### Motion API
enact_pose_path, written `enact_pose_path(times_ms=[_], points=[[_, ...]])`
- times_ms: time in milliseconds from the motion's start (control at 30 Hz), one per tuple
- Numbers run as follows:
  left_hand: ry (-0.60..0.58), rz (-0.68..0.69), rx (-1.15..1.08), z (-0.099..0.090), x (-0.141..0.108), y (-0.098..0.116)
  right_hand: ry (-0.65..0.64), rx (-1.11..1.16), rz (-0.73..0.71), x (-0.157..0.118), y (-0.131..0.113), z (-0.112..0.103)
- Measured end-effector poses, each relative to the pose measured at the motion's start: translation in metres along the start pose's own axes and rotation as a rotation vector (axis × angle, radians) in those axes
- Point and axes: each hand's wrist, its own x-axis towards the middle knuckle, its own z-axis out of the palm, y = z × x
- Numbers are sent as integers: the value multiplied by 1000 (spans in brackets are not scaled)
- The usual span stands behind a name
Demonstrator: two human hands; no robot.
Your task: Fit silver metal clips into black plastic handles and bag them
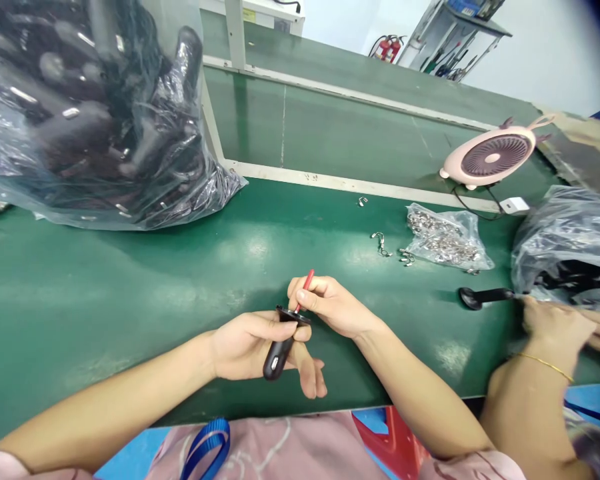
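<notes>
My left hand [260, 340] is closed round a black handle-shaped part [279, 357], which has a rounded lower end, a small metal piece in its side and a flat round flange on top. My right hand [330, 303] pinches a thin red stick-like tool [307, 281]. The tool's lower end meets the flange; the exact contact is too small to make out. Both hands are close together above the green table [190, 280].
A big plastic bag of black parts [120, 133] stands at left. A bag of small metal pieces [445, 237], loose metal clips [381, 243] and a pink fan [493, 157] are at right. A co-worker's hand [555, 327] is beside another black handle-shaped part [485, 297] and a plastic bag [570, 227].
</notes>
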Motion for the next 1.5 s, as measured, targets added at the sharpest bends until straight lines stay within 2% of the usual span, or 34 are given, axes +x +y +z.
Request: enact_pose_path(times_ms=[233,300,367,467,567,633,700,900,1000,1067,1133,1200,1300,1333,1367,1433,1467,1500], points=[[0,-28,49,-1,0,0,-2,104,59,1,5,2],[16,-21,56,-1,0,0,38,141,67,1,4,2],[70,-12,95,0,0,1,137,195,51,0,1,-2],[234,-17,434,1,-2,2,344,298,-40,1,-4,-16],[522,31,885,3,-6,3,537,435,-113,2,-7,-35],[659,105,1029,3,-10,4,600,504,-115,2,-6,-43],[660,168,1032,4,-12,8,618,543,-102,3,-3,-46],[502,292,832,14,-13,21,649,588,-88,6,0,-38],[558,283,940,28,-22,24,638,594,-108,5,-2,-33],[700,320,1266,42,-35,30,616,593,-117,3,-3,-31],[937,543,1705,60,-53,46,619,582,-85,3,1,-31],[1200,961,2040,86,-69,75,630,567,-58,6,6,-34],[1620,1573,2208,138,-84,136,632,560,-76,11,13,-37],[1845,1629,2246,156,-87,157,631,558,-82,12,14,-37],[1976,1635,2325,173,-90,177,628,556,-87,12,15,-37],[2108,1453,2469,197,-94,206,618,550,-81,13,15,-38],[2131,1391,2490,204,-95,213,615,546,-76,13,14,-37],[2098,1355,2510,206,-95,216,616,539,-73,12,13,-37]])
